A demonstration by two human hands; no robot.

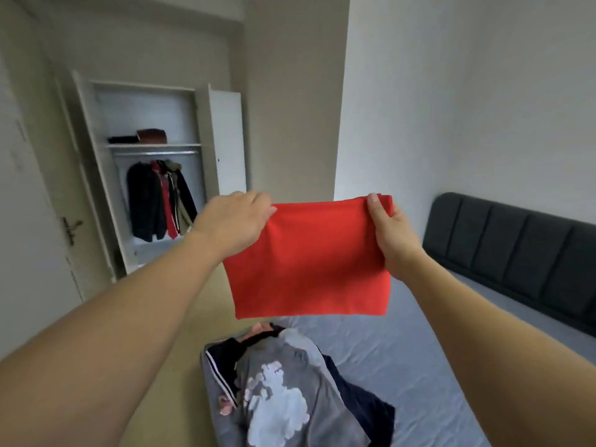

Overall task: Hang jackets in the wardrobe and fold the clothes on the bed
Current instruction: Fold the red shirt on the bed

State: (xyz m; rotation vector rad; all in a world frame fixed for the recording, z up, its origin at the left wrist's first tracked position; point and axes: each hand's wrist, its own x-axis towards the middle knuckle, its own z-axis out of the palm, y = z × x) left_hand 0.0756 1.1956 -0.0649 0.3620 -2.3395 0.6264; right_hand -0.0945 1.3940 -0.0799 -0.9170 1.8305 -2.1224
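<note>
Left hand: the left hand [237, 217] pinches the top left corner of the red garment [309, 262], fingers curled over the upper edge and knuckles towards the camera.
Right hand: the right hand [388, 233] grips the top right corner, thumb pressed on the near face and the other fingers hidden behind the cloth.
Red garment: already folded to a compact rectangle, it hangs straight down from both sets of fingers, in the air and clear of the bed [419, 350].
Long axis: the top edge runs from hand to hand, left to right; the short side drops below the fingers.
Nearer hand: neither, as I judge it; both sit level at the two ends of the top edge.
Landing place: bare grey sheet lies below and to the right of the fingers; the unfolded clothes pile [283, 382] lies directly below and nearer the person.
Coming move: probably one more fold or laying it flat, best towards the right hand's side, away from the pile.
Wardrobe: the wardrobe [154, 175] stands open well beyond the left hand, with jackets [158, 201] on its rail.
</note>
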